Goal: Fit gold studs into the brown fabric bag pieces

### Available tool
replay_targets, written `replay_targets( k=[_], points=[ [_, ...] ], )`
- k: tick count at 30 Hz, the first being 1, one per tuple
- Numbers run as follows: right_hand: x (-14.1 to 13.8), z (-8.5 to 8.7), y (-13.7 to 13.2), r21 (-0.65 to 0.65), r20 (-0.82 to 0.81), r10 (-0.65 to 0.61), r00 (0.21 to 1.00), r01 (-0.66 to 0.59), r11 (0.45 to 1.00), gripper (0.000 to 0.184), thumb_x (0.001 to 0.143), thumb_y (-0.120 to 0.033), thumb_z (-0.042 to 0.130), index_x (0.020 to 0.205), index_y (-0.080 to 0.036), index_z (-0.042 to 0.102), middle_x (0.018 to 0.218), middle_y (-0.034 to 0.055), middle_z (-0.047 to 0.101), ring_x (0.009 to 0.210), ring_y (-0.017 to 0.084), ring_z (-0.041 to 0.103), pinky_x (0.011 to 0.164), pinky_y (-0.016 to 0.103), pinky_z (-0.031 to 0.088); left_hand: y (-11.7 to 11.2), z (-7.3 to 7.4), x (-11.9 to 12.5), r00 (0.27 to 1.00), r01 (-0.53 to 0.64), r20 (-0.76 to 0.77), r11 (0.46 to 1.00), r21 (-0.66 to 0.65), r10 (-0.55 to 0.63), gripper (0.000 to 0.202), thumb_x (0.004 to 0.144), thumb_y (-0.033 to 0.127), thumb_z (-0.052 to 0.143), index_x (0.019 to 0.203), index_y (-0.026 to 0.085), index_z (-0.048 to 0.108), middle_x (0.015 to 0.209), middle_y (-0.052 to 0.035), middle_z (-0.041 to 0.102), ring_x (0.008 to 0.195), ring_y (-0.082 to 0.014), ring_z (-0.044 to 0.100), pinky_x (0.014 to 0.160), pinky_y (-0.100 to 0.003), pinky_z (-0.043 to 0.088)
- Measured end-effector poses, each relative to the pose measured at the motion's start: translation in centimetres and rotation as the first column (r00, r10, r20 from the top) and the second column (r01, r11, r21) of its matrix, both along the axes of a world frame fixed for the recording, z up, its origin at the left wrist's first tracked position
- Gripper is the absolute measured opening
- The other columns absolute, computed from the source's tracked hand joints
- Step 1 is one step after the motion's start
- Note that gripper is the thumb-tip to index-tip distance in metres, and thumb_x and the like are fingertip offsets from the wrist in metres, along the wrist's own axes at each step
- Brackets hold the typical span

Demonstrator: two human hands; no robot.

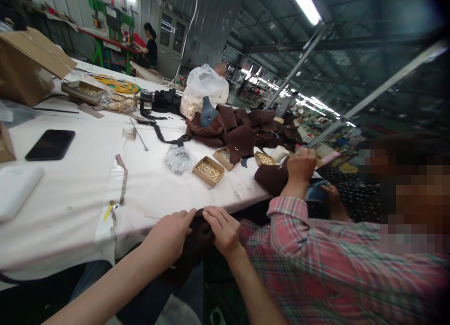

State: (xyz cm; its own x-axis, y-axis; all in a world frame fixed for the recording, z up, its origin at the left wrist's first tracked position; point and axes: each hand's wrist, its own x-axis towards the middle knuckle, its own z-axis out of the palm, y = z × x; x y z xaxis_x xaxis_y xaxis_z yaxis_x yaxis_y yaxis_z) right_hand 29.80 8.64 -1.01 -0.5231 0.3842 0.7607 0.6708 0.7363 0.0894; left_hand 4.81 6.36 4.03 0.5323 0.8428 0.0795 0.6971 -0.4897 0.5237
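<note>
My left hand point(168, 236) and my right hand point(222, 229) meet at the near edge of the white table point(70, 198). Both grip a dark brown leather piece point(200, 236) that hangs over the table edge between them, with fingers curled onto it. Most of the piece is hidden under my hands and below the edge. Small cardboard trays of gold studs point(208, 170) lie a short way beyond my hands.
A person in a plaid shirt point(316, 259) sits close at my right, one hand point(301, 166) on brown leather point(272, 177). A heap of brown leather pieces point(242, 128), a black phone point(51, 144), a white case point(16, 189), a cardboard box point(28, 65) and a bag of metal parts point(177, 158) lie on the table.
</note>
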Motion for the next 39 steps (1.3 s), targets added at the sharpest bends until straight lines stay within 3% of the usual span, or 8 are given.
replay_targets(
  k=[8, 15, 20, 24, 28, 31, 34, 39],
  points=[
    [0.1, -1.2, -0.1, -0.054, -0.144, -0.141, 0.98, 0.134, 0.989, 0.032, 0.114, -0.017, 0.061, 0.143, -0.021, 0.075, 0.126, 0.0124, 0.082, 0.114, 0.028, 0.074, 0.099, 0.045, 0.064, -0.6, 1.4, 2.0, 0.992, -0.072, -0.094, 0.989, 0.126, 0.084, 0.049, 0.109, 0.009, 0.045, 0.155, 0.017, 0.063, 0.115, -0.0123, 0.075, 0.107, -0.0343, 0.073, 0.092, -0.048, 0.063],
    [-0.2, -2.1, -0.3, -0.058, -0.205, -0.119, 0.972, 0.109, 0.992, 0.035, 0.108, -0.003, 0.057, 0.136, -0.018, 0.071, 0.133, 0.0141, 0.083, 0.119, 0.027, 0.079, 0.099, 0.042, 0.066, -1.7, 0.0, 2.6, 0.964, -0.006, -0.261, 0.99, 0.142, 0.043, 0.066, 0.103, 0.0, 0.042, 0.168, 0.009, 0.05, 0.149, -0.0215, 0.074, 0.127, -0.0368, 0.075, 0.107, -0.054, 0.065],
    [0.0, -1.3, -1.0, -0.037, -0.293, -0.11, 0.95, 0.103, 0.994, 0.034, 0.106, -0.003, 0.057, 0.131, -0.02, 0.071, 0.123, 0.0126, 0.084, 0.111, 0.027, 0.08, 0.094, 0.044, 0.068, -2.3, 0.5, 0.6, 0.995, -0.039, 0.096, 0.999, -0.024, 0.041, 0.047, 0.115, 0.02, 0.046, 0.16, 0.022, 0.057, 0.158, -0.0155, 0.072, 0.14, -0.0309, 0.073, 0.119, -0.05, 0.063],
    [0.3, -0.1, -2.5, -0.005, -0.276, -0.059, 0.959, 0.06, 0.998, 0.038, 0.105, -0.004, 0.055, 0.137, -0.021, 0.071, 0.131, 0.0137, 0.083, 0.118, 0.028, 0.078, 0.096, 0.046, 0.067, -2.4, 1.1, 0.3, 0.971, 0.168, 0.181, 0.985, -0.037, -0.158, 0.076, 0.108, 0.01, 0.043, 0.181, 0.019, 0.025, 0.188, -0.0152, 0.038, 0.171, -0.0252, 0.043, 0.143, -0.047, 0.039],
    [0.4, 0.5, -3.8, 0.041, -0.226, -0.085, 0.97, 0.097, 0.994, 0.04, 0.108, -0.009, 0.056, 0.142, -0.022, 0.071, 0.134, 0.0114, 0.084, 0.116, 0.027, 0.078, 0.098, 0.046, 0.065, -2.6, 0.5, 0.8, 0.98, 0.188, 0.065, 0.982, -0.02, -0.187, 0.088, 0.103, 0.008, 0.047, 0.184, 0.021, 0.015, 0.181, -0.0207, 0.048, 0.155, -0.0331, 0.064, 0.129, -0.052, 0.058],
    [0.2, 0.8, -4.5, 0.049, -0.146, -0.171, 0.974, 0.18, 0.982, 0.038, 0.112, -0.016, 0.056, 0.144, -0.026, 0.074, 0.125, 0.0059, 0.087, 0.116, 0.027, 0.079, 0.117, 0.051, 0.059, -3.4, 0.3, 0.6, 0.981, 0.191, -0.013, 0.981, -0.041, -0.191, 0.083, 0.105, 0.01, 0.046, 0.182, 0.021, 0.018, 0.17, -0.023, 0.061, 0.142, -0.0369, 0.074, 0.115, -0.056, 0.067],
    [-0.1, 1.4, -4.9, -0.028, -0.139, -0.077, 0.987, 0.074, 0.997, 0.04, 0.113, -0.016, 0.052, 0.146, -0.026, 0.072, 0.123, 0.0065, 0.087, 0.132, 0.029, 0.077, 0.124, 0.055, 0.059, -4.7, 1.3, -0.4, 0.98, 0.196, -0.02, 0.979, -0.06, -0.198, 0.081, 0.103, 0.005, 0.04, 0.18, 0.021, 0.025, 0.167, -0.021, 0.065, 0.141, -0.0352, 0.074, 0.114, -0.056, 0.067],
    [-0.3, 2.9, -6.4, -0.086, -0.213, 0.093, 0.973, -0.113, 0.99, 0.044, 0.111, -0.014, 0.053, 0.152, -0.021, 0.065, 0.146, 0.0171, 0.079, 0.137, 0.03, 0.077, 0.101, 0.049, 0.074, -6.5, 4.5, -3.3, 0.973, 0.206, 0.106, 0.979, -0.003, -0.204, 0.079, 0.104, 0.025, 0.067, 0.177, 0.037, 0.038, 0.18, -0.0089, 0.052, 0.163, -0.0337, 0.055, 0.136, -0.055, 0.051]
  ],
)
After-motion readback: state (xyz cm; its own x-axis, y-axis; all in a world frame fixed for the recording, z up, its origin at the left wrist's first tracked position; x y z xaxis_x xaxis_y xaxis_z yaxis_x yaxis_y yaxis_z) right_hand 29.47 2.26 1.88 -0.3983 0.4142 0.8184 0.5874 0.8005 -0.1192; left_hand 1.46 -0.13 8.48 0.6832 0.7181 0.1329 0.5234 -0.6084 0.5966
